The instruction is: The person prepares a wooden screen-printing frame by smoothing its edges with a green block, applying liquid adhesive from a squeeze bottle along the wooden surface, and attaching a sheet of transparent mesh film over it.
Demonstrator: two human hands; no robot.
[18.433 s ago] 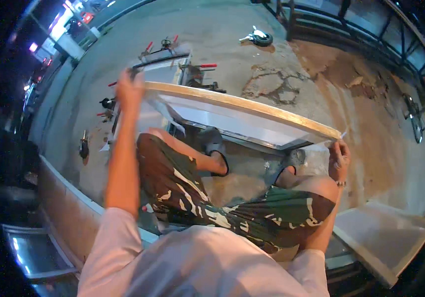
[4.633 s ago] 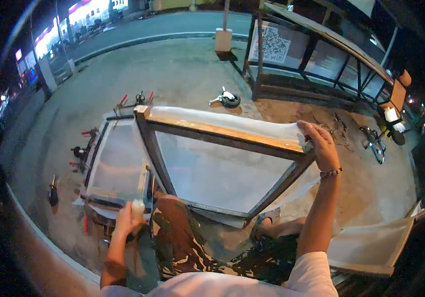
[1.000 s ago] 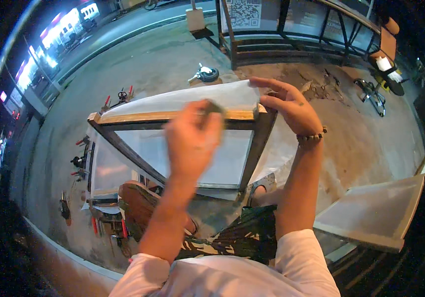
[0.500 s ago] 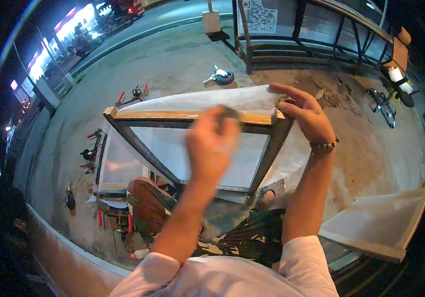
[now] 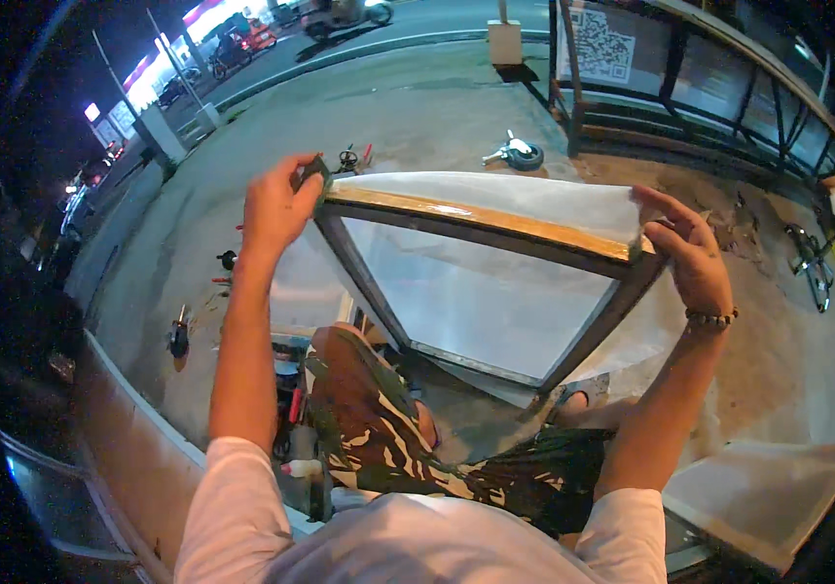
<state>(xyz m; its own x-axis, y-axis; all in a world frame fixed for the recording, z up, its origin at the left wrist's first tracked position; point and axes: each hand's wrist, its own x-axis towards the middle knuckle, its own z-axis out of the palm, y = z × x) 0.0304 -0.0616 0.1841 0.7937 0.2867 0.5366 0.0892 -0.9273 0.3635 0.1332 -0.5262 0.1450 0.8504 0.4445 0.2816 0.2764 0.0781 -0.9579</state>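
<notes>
Concrete ground [image 5: 417,117], hands [image 5: 281,209] on frame [image 5: 481,229]; bottle [image 5: 302,469], contents unclear.

One head-worn fisheye view — from close above, facing down and forward.

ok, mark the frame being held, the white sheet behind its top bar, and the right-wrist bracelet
Frame [image 5: 481,215]: head view, middle of its top bar
White sheet [image 5: 544,198]: head view, part showing above that bar
Bracelet [image 5: 712,319]: head view, on its beads
</notes>
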